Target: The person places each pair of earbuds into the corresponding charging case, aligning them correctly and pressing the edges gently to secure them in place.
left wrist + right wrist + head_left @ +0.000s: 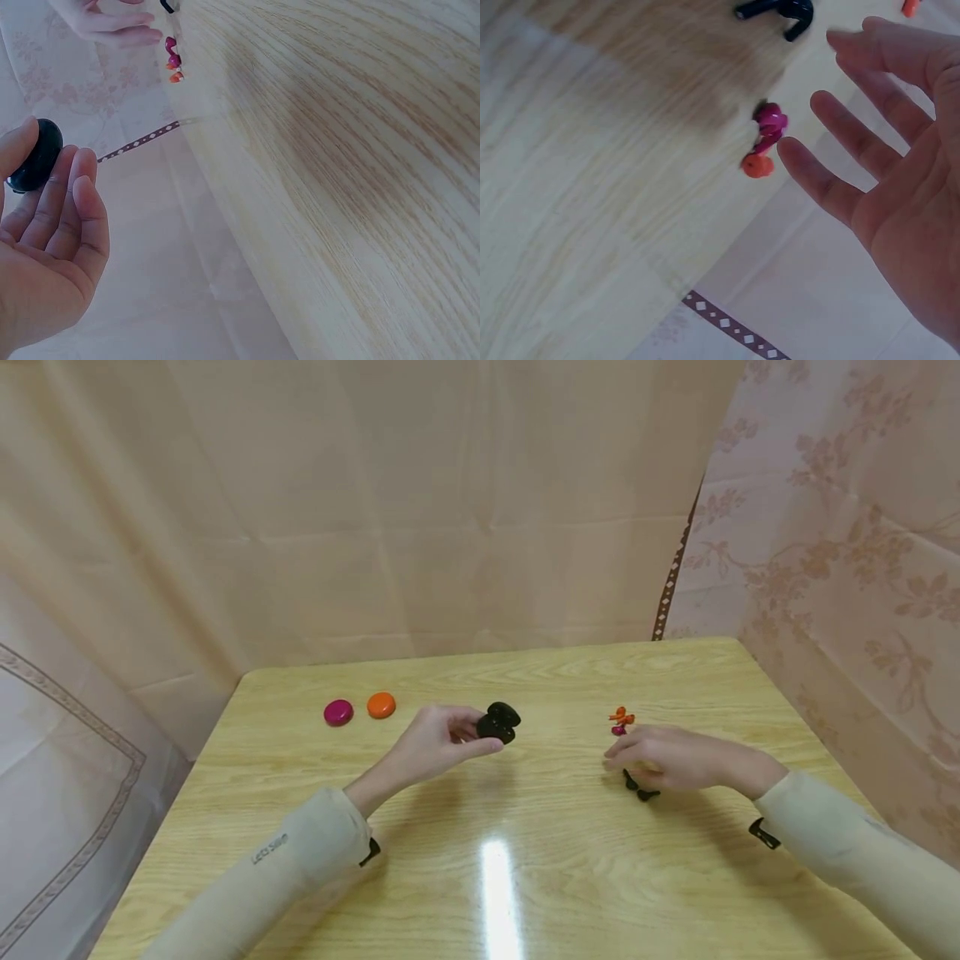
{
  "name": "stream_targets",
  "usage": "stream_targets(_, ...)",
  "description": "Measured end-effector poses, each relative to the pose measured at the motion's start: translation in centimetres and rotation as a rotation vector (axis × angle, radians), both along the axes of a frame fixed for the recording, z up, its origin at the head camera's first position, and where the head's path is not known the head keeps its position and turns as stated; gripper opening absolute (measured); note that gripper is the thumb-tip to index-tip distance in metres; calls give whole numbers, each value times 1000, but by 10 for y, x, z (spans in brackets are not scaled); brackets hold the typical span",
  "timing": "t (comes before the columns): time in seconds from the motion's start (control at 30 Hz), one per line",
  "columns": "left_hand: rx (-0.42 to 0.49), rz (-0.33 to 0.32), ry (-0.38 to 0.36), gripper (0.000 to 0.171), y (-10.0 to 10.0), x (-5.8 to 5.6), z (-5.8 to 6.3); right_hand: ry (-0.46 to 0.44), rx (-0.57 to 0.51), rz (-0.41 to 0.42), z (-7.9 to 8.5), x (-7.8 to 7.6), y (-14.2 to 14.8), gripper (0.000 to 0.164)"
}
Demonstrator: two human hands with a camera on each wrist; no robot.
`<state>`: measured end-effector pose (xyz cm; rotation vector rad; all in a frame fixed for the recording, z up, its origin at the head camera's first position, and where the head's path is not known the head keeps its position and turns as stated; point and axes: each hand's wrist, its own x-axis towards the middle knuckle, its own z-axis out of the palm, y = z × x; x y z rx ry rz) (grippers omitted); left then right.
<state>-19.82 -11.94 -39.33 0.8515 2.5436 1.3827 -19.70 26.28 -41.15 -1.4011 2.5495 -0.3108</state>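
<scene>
My left hand (438, 739) pinches a black round earbud case (498, 722) above the table, its lid raised in the head view. The left wrist view shows the thumb and fingers on the dark case (39, 156). Over on the right, my right hand (667, 758) hovers above loose earbuds, fingers spread and holding nothing. Black earbuds (643, 794) lie below it, on its near side. Just beyond the fingers are purple earbuds (618, 730) and orange earbuds (621, 716). The right wrist view has a purple earbud (770, 124) and an orange earbud (757, 166) near a fingertip.
At the left back of the wooden table (570, 877) lie a purple round case (338, 712) and an orange round case (381, 705), side by side and closed. Beige curtain (420, 510) hangs behind the table, and patterned cloth (847, 552) hangs on the right.
</scene>
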Motion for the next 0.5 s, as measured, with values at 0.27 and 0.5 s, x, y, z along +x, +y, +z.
stream_targets(0.27, 2, 0, 0, 26, -1, -1, -3, 7, -37, 21, -17, 1, 7, 56)
stream_targets(0.5, 5, -2, -8, 26, -1, -1, -4, 36, -27, 17, -23, 1, 9, 50)
